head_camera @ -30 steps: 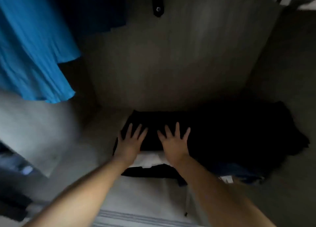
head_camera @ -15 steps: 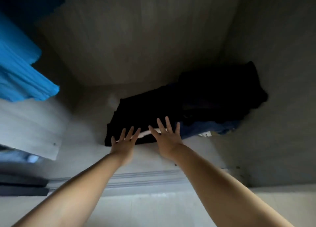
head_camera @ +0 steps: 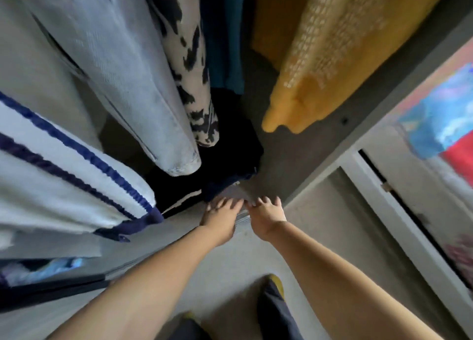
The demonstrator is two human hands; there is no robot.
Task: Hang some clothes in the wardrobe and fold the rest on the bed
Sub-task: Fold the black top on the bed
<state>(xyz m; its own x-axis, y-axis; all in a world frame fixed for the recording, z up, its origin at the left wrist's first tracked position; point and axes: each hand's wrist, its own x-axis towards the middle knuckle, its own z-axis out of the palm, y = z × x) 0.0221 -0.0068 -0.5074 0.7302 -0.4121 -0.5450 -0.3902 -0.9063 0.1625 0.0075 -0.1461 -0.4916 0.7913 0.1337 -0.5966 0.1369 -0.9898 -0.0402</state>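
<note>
Two hands reached side by side toward the wardrobe floor: the left hand [head_camera: 219,220] and right hand [head_camera: 266,218] both had fingers spread and held nothing. Just beyond their fingertips lay a stack of dark folded clothes [head_camera: 225,157]. Above hung a yellow knit garment [head_camera: 330,58], a black-and-white patterned garment [head_camera: 189,58] and a white navy-striped garment [head_camera: 64,175].

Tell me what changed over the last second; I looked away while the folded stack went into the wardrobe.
Both hands came off the dark stack: a second ago they lay flat on top of it, now the left hand and right hand are drawn back to the wardrobe's front edge, fingers straight, holding nothing. The camera view swung too, so hanging clothes now fill the frame. The stack stays on the wardrobe floor.
</note>
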